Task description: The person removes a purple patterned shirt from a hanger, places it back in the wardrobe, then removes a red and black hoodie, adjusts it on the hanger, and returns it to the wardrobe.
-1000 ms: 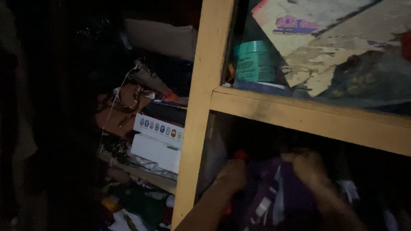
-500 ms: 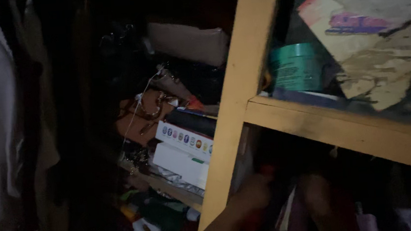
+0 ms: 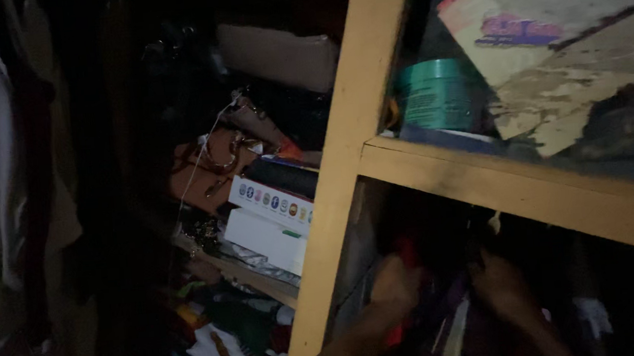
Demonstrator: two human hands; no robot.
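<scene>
Head view: wooden frame (image 3: 346,168) fronts both hands; white box (image 3: 265,238) left

Yellow shelf frame (image 3: 346,161) — teal tub (image 3: 437,95) — white boxes (image 3: 266,227).

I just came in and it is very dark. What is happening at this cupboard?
A person has both hands inside the dim lower compartment of a yellow wooden cupboard. The left hand and right hand are among bunched clothes; the grip is unclear. A green tub stands on the shelf above.
</scene>
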